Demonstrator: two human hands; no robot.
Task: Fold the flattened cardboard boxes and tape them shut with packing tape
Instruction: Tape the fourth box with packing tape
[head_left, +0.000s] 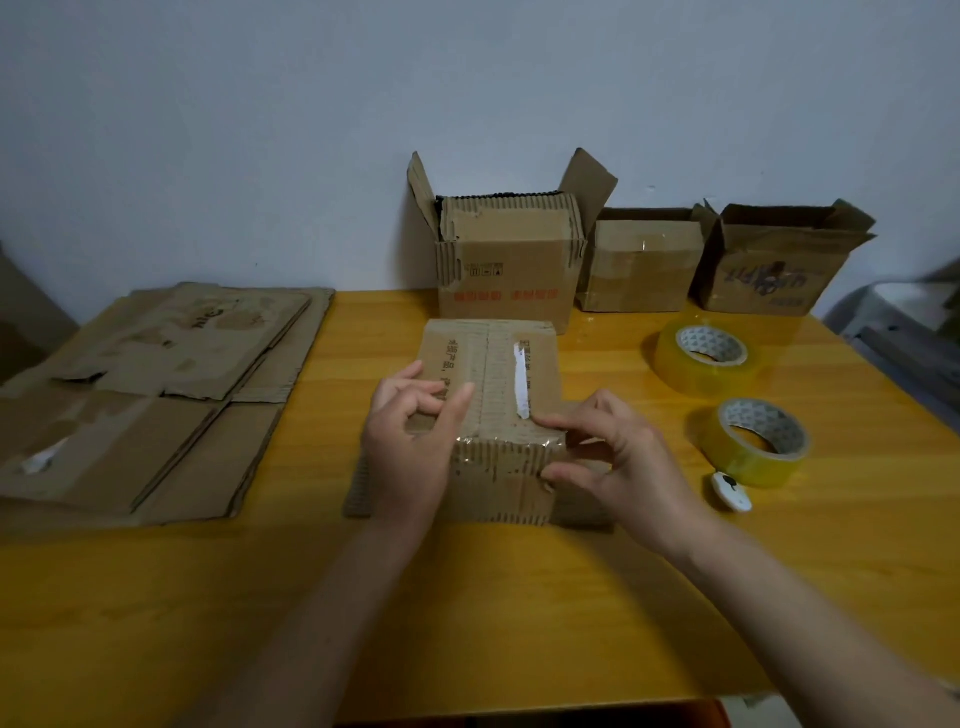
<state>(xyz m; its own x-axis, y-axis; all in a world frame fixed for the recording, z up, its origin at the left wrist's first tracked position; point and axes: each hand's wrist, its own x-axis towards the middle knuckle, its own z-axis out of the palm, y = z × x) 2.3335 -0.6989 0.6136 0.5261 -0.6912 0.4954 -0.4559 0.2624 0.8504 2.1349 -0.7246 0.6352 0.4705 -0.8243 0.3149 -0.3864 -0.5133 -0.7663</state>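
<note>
Cardboard box (493, 410) in the middle of the yellow table (467, 597), its top flaps folded shut and a strip of clear tape running along the centre seam and over the near edge. The box sits directly in front of the person, its seam pointing away from them, both hands meeting it at the near top edge. The left hand (410, 441) rests at the box's left near corner, fingers loosely curled, thumb and forefinger close together; whether they pinch tape cannot be told. The right hand (618, 457) presses its fingertips on the right near corner, thumb against the front face. Neither hand is plainly nearer to the seam; smoothing the tape end down the front face looks the likely next move. Left of the box lie flattened cardboard sheets (156, 395); behind it stand three open boxes (644, 260); right of it, two tape rolls (701, 358) and a small white cutter (731, 492).
</note>
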